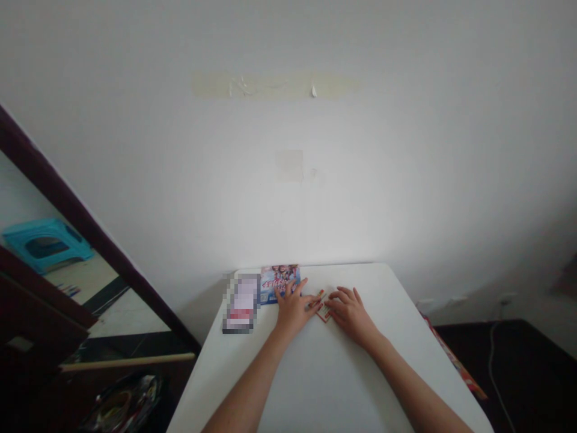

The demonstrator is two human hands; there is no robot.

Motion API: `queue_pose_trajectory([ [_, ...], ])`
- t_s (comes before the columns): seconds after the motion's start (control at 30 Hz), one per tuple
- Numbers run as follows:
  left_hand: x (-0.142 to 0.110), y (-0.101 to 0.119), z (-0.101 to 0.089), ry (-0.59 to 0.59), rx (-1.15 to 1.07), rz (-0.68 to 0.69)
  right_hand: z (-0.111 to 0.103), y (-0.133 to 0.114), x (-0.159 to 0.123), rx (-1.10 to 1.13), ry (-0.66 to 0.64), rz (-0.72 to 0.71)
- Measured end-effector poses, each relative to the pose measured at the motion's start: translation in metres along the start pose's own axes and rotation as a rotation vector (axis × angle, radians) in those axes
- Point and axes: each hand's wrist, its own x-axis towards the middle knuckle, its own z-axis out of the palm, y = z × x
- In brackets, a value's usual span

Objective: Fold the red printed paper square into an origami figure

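Note:
A small card (325, 315) with an orange-red edge and pale printed middle lies at the white table's far half, between my two hands. My left hand (292, 308) has its thumb and index finger closed at the card's upper left side. Its other fingers are splayed over the lower right of a blue printed booklet (269, 282). From the other side, my right hand (350, 313) meets the card with its thumb and index finger, the other fingers loosely bent above the tabletop. Fingers hide part of the card.
A phone-like slab (242, 304), blurred out by pixels, rests left of the booklet. The white table (315, 385) stands against a wall (342, 216) with tape marks. Left are a dark-framed mirror (135, 307) and a blue stool (49, 240); a cable (492, 355) hangs right.

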Motion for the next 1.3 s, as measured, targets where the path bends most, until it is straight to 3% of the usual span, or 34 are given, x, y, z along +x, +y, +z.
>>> queue_pose_trajectory([
  [0.47,-0.002,-0.001,0.004,-0.037,0.034,-0.004,0.003,0.008,0.003,0.141,-0.051,0.055],
  [1.0,-0.004,-0.003,0.007,0.007,0.047,0.064,0.014,0.024,0.003,0.224,0.198,-0.048],
  [1.3,-0.005,0.0,0.0,-0.043,0.006,0.049,0.008,0.034,0.002,0.324,0.112,0.002],
])
